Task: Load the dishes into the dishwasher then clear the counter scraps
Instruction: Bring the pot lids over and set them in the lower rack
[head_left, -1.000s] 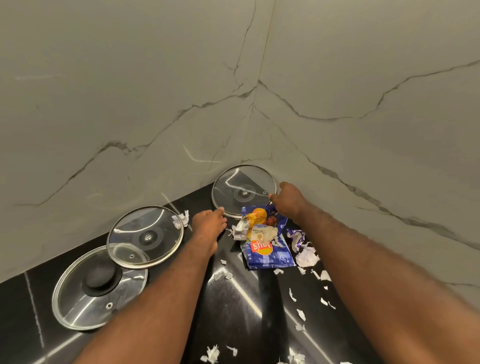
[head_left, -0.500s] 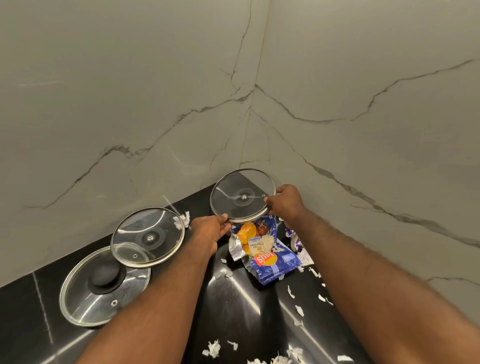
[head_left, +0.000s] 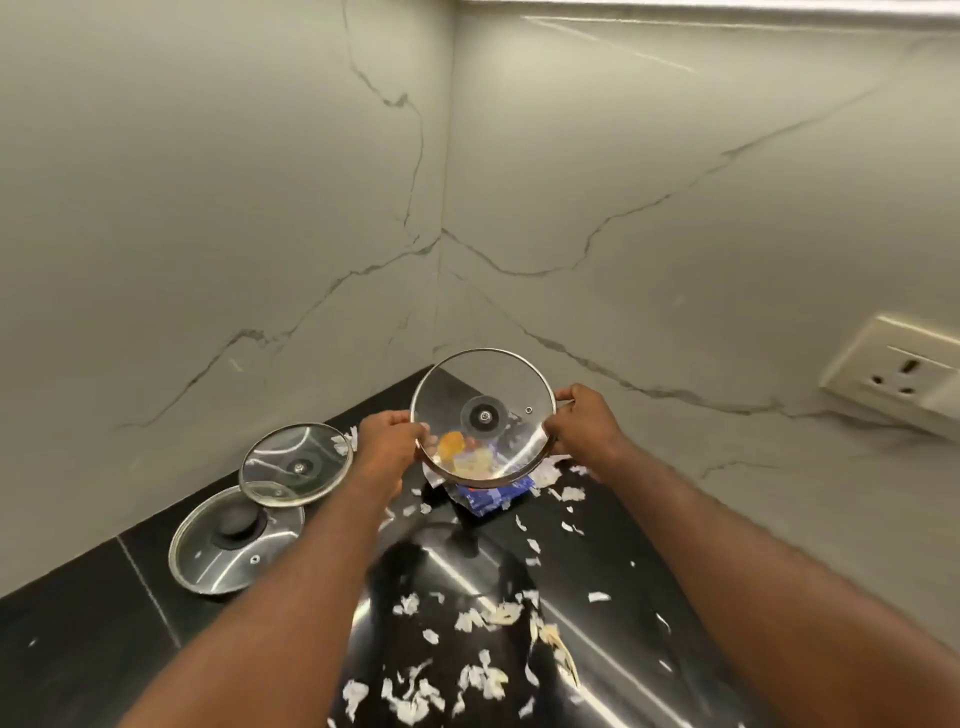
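A round glass lid (head_left: 483, 384) with a metal rim is lifted off the black counter (head_left: 78, 649), tilted toward me. My left hand (head_left: 387, 441) grips its left rim and my right hand (head_left: 584, 428) grips its right rim. A blue snack packet (head_left: 493, 499) lies under it, seen partly through the glass. Two more glass lids lie to the left: a smaller lid (head_left: 296, 462) overlapping a larger lid with a black knob (head_left: 234, 540). White paper scraps (head_left: 415, 696) are scattered over the counter.
Marble-look walls meet in a corner (head_left: 441, 234) behind the counter. A wall socket (head_left: 898, 376) sits on the right wall. More torn scraps (head_left: 563, 493) lie right of the packet.
Both hands have taken the far lid by its rim and lifted it off the counter, up and toward me. The view has pulled back, showing more counter and the socket.
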